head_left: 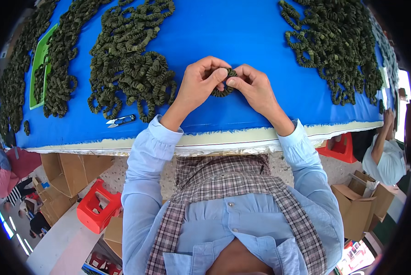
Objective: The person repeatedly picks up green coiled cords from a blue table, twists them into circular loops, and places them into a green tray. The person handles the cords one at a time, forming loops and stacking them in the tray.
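**Both hands pinch one green scrunchie at the middle of the blue desk**

Left hand (200,82) is closed on the dark green scrunchie (223,89), thumb and fingertips pinching its left side, and the right hand (253,87) meets it from the other side, thumb and fingers gripping the same ring. The scrunchie sits between the two hands, held just above the blue desk (242,32), near its front edge and about midway across.

Sweeping from the left: a green tray (38,55) lies at the far left of the desk, tilted in the fisheye view, with a string of green scrunchies spilling in and over it; how full it is I cannot tell. Just beside it, a long strip of scrunchies (59,68) runs down the cloth. Next comes the big left pile (132,64), a loose heap of the same ruffled green rings, near the left hand but not touching it. Below that pile, close to the desk's front edge, a small pair of thread snips (121,121) with a blue grip lies flat.

Across to the right, well apart from the hands, the right pile (338,46) spreads toward the far corner.

Below the desk edge: open brown cardboard boxes (72,172) at the left, a red plastic stool (98,206) beside them, another red stool (340,147) at the right, and more brown boxes (359,201) at the lower right with flaps open; their contents are not clear. Another person in a pale top (386,160) stands at the far right edge.
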The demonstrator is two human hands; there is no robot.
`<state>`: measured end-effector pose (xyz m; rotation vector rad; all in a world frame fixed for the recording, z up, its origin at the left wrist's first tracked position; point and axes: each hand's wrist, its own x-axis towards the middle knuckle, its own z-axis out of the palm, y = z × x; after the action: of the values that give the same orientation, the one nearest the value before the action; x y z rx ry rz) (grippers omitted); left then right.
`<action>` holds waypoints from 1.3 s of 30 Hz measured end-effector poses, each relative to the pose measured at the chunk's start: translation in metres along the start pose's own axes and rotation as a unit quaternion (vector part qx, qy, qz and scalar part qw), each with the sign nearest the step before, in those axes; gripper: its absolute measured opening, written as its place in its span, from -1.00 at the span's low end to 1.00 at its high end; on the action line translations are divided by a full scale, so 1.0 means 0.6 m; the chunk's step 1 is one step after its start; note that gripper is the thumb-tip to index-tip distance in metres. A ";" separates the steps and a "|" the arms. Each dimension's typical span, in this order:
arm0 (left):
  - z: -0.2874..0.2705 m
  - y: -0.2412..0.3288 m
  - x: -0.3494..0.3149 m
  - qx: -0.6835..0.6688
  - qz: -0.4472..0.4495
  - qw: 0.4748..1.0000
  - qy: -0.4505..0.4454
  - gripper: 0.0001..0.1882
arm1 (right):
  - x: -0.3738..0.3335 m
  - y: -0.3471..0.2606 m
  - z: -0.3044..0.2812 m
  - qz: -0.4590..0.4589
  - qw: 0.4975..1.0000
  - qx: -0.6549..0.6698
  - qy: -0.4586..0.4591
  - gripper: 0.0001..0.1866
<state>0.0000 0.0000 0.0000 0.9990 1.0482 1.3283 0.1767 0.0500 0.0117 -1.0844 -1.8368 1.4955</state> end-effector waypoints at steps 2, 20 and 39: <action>-0.001 -0.004 0.001 0.023 -0.013 0.999 0.020 -0.93 | -0.002 -0.007 0.006 -0.004 1.000 -0.008 -0.013 -0.77; 0.037 -0.026 -0.006 0.124 0.085 0.989 -0.008 -0.60 | -0.057 -0.044 -0.128 0.044 0.991 -0.001 0.128 -0.80; 0.029 -0.012 -0.022 0.166 0.056 0.984 -0.021 -0.82 | 0.185 -0.101 0.007 -0.114 0.993 0.002 -0.013 -0.79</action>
<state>0.0188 -0.0125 -0.0025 1.3449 1.2209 1.2390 0.0983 0.1370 0.0596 -0.8239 -1.9040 1.3843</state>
